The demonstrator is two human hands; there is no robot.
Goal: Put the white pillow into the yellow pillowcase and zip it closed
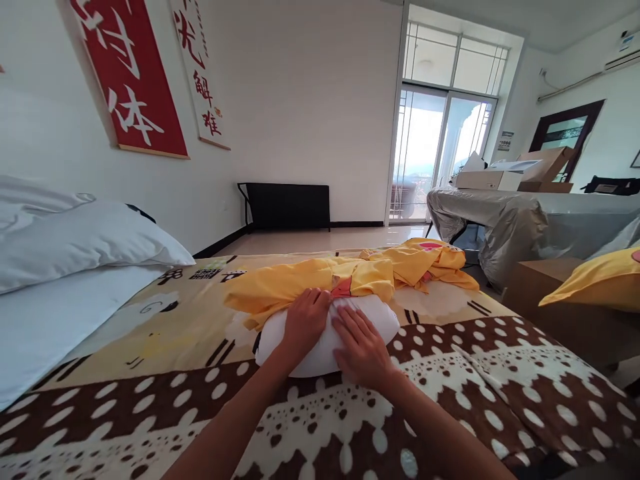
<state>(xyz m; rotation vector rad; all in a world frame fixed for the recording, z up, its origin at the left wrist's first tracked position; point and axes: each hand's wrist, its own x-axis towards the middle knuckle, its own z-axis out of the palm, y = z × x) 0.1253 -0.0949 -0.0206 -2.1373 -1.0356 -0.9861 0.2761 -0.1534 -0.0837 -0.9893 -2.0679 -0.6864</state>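
Observation:
A white pillow insert [383,323] lies on the bed, with a yellow pillowcase [295,277] spread over its far side. My left hand [306,321] is on the insert, its fingers curled closed at the pillowcase's near edge beside a red-orange printed patch. Pressed flat on the insert, my right hand [363,343] has its fingers stretched out towards that same edge. How far the insert reaches under the yellow cloth is hidden. Just beyond, a second crumpled yellow cloth [425,261] with a pink spot lies at the bed's far edge.
The bed has a patterned brown and beige blanket [200,357]. A white pillow [90,233] rests at the left. At the right are a yellow cushion [595,280], a cardboard box [533,283] and a plastic-covered table [510,213]. A black folded frame [290,205] stands against the wall.

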